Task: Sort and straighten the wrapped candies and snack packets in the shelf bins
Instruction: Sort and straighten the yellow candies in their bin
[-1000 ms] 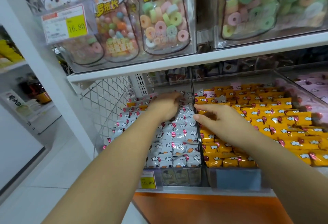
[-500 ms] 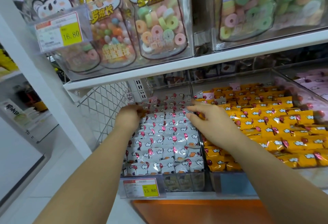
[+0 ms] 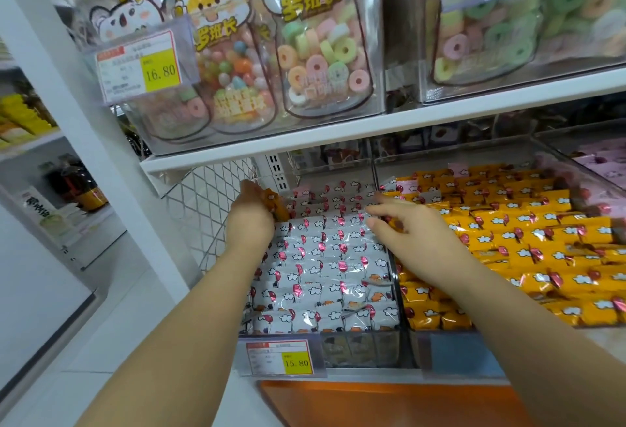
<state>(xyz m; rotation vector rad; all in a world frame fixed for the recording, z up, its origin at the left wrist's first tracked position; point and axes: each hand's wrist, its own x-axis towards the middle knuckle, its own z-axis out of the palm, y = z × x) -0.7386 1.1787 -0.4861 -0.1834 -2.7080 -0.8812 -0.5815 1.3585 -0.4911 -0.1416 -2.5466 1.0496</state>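
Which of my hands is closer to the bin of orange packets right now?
Right. The right hand is at the divider on the orange-packet bin's left edge. The left hand is across the white-packet bin at its far-left side, holding a stray orange packet.

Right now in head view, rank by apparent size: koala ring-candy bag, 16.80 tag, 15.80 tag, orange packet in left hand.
1. koala ring-candy bag
2. 16.80 tag
3. 15.80 tag
4. orange packet, partly hidden by the left hand
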